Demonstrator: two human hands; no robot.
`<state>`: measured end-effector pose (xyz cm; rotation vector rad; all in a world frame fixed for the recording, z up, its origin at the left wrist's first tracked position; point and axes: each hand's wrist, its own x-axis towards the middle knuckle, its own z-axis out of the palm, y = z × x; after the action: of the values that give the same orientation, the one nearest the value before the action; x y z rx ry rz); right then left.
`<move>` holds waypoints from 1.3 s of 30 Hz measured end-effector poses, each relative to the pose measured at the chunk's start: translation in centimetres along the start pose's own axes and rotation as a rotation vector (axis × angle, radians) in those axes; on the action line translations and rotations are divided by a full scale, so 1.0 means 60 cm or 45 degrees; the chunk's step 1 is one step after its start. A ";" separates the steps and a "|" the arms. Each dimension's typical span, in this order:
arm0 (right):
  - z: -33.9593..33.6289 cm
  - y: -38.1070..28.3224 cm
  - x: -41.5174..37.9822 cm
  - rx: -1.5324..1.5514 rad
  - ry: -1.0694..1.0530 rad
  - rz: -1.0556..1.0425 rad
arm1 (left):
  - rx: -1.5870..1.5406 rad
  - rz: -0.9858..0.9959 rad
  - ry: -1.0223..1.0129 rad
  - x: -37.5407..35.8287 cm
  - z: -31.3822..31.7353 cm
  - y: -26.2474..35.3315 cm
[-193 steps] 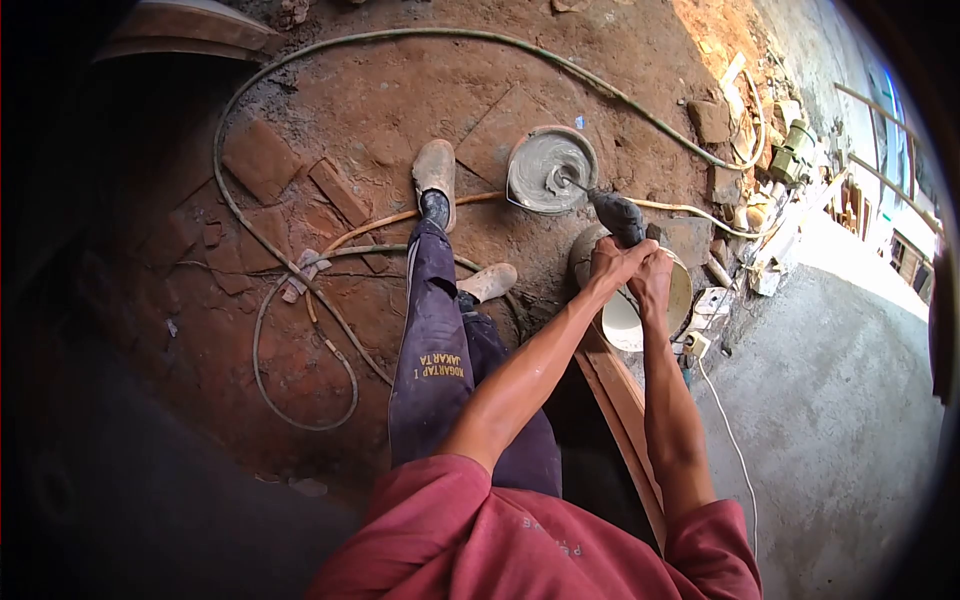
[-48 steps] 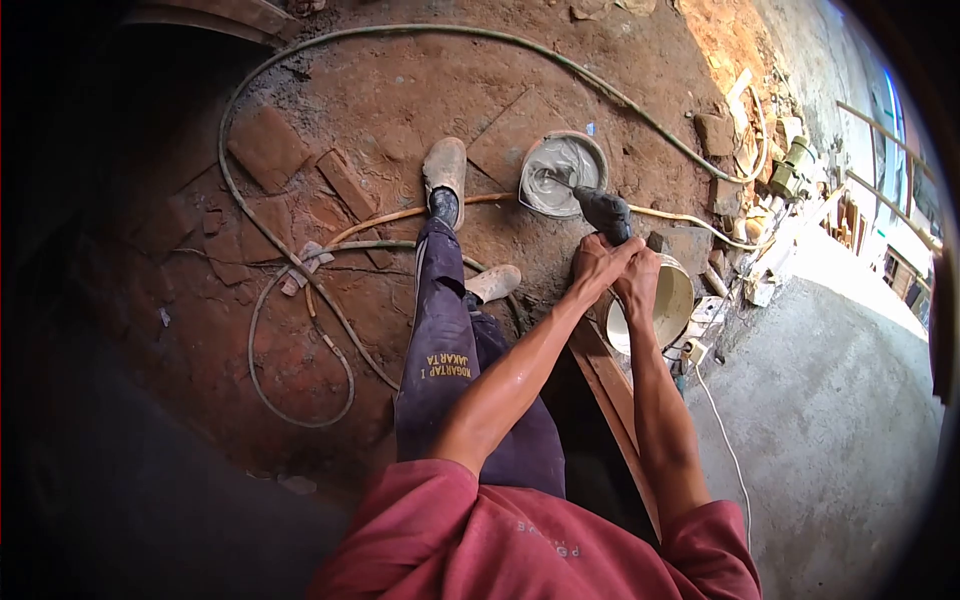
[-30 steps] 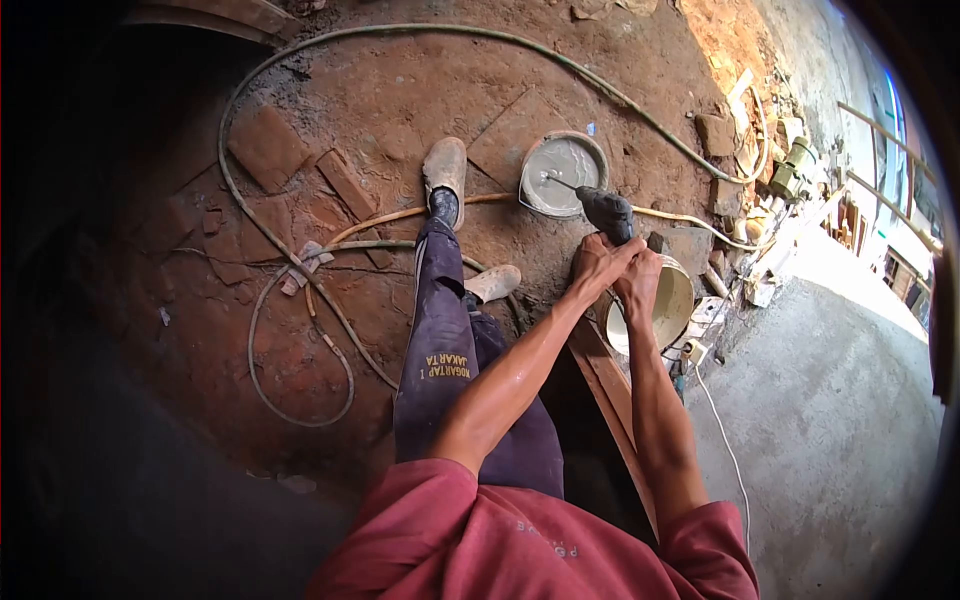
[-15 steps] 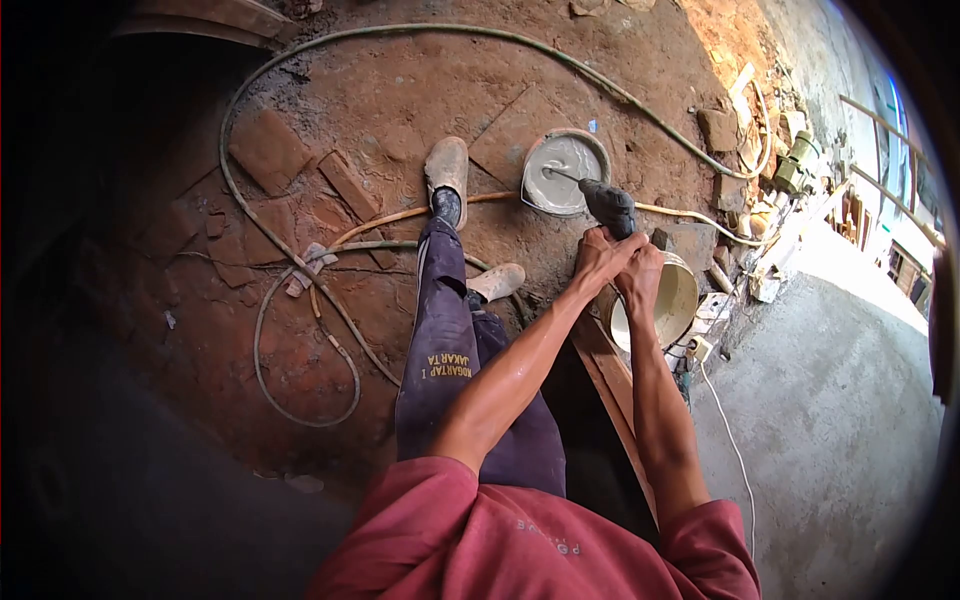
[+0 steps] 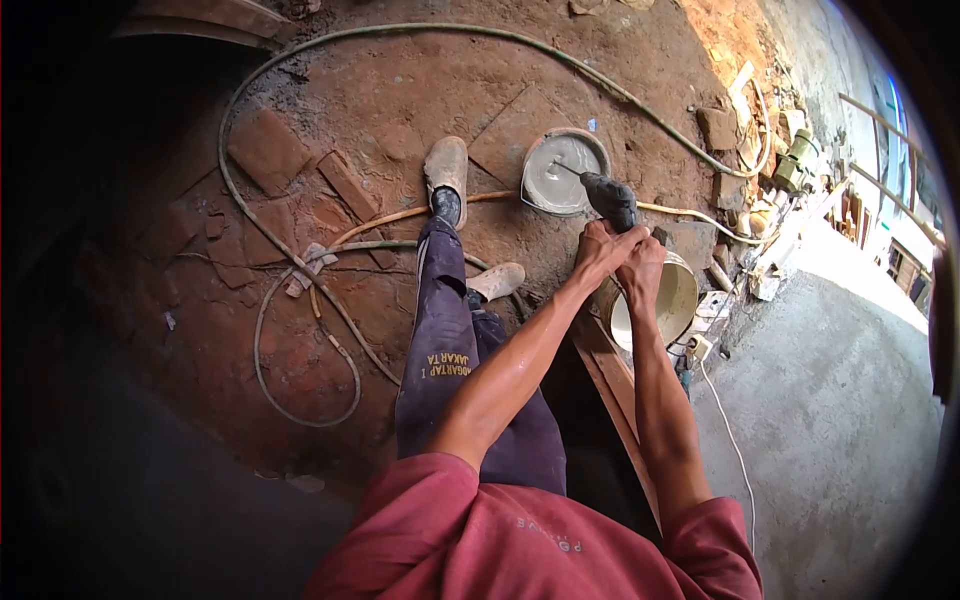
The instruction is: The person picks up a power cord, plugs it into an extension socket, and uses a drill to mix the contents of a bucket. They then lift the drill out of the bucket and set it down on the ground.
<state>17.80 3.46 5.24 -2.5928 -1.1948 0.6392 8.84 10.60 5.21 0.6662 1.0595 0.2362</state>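
Observation:
A dark power drill (image 5: 608,198) points up and left, its thin shaft reaching into wet grey mix (image 5: 565,172) in a round bucket (image 5: 527,190). My left hand (image 5: 603,250) is wrapped round the back of the drill, its fingers closed. Beside it and touching it, my right hand (image 5: 643,268) also closes on the drill's handle. The handle is mostly hidden under both hands. A second, pale bucket (image 5: 680,298) lies just right of my right hand, its opening partly in view.
A long hose (image 5: 420,28) loops over the brown dirt ground. Broken tiles (image 5: 268,150) lie at the left. A wooden plank (image 5: 610,375) runs below the pale bucket. A green pump (image 5: 797,162) and a white cable (image 5: 728,425) are at the right.
The drill and its shaft have shifted slightly within the bucket, the shaft's tip now a little higher and farther right. Both hands keep hold of the drill.

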 end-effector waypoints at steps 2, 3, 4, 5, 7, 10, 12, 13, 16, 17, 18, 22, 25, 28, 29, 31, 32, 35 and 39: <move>-0.003 -0.005 0.000 0.004 0.017 -0.016 | -0.012 0.024 -0.010 0.011 0.004 -0.010; -0.003 -0.006 0.001 0.009 0.029 -0.029 | 0.000 0.020 -0.019 0.015 0.005 -0.012; -0.001 -0.004 0.002 0.009 0.028 -0.030 | 0.013 0.014 -0.028 0.017 0.006 -0.017; 0.002 -0.001 0.001 -0.010 0.028 -0.024 | 0.012 0.009 -0.026 0.018 0.006 -0.023; 0.003 0.000 0.002 -0.028 0.030 -0.016 | 0.013 0.025 -0.010 0.008 0.002 -0.007; 0.001 -0.004 0.006 -0.096 0.026 -0.075 | -0.018 0.036 -0.012 0.013 0.004 -0.009; -0.002 -0.006 0.008 -0.162 0.035 -0.134 | -0.025 0.040 -0.028 0.017 0.005 -0.013; -0.001 -0.002 0.010 -0.164 0.036 -0.135 | -0.032 0.045 -0.043 0.020 0.006 -0.014; 0.001 0.010 0.015 -0.149 0.021 -0.145 | -0.018 0.048 -0.020 0.028 0.011 -0.019; 0.001 0.012 0.017 -0.165 0.013 -0.156 | -0.020 0.048 -0.020 0.030 0.012 -0.021; -0.001 0.012 0.018 -0.180 0.006 -0.166 | -0.012 0.040 -0.018 0.031 0.013 -0.022; -0.005 0.009 0.016 -0.167 0.027 -0.168 | 0.007 0.049 -0.002 0.035 0.019 -0.027; -0.006 0.011 0.016 -0.135 0.011 -0.165 | -0.004 0.033 0.019 0.036 0.023 -0.028; -0.009 0.013 0.019 -0.188 -0.007 -0.160 | 0.038 -0.001 -0.006 0.035 0.022 -0.023; -0.010 0.013 0.019 -0.152 -0.021 -0.131 | 0.039 0.000 -0.005 0.033 0.021 -0.021; -0.009 0.013 0.020 -0.113 -0.037 -0.102 | -0.004 0.030 -0.005 0.033 0.022 -0.023; -0.009 0.014 0.020 -0.111 -0.038 -0.110 | -0.003 0.027 -0.005 0.033 0.023 -0.025; -0.009 0.015 0.022 -0.134 -0.024 -0.139 | -0.051 0.026 0.010 0.034 0.027 -0.031; -0.013 0.010 0.026 -0.161 -0.011 -0.142 | -0.070 -0.018 -0.031 0.034 0.022 -0.013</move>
<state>19.47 4.26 5.24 -2.6035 -1.4137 0.5699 10.86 10.44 3.67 0.6107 1.0308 0.2438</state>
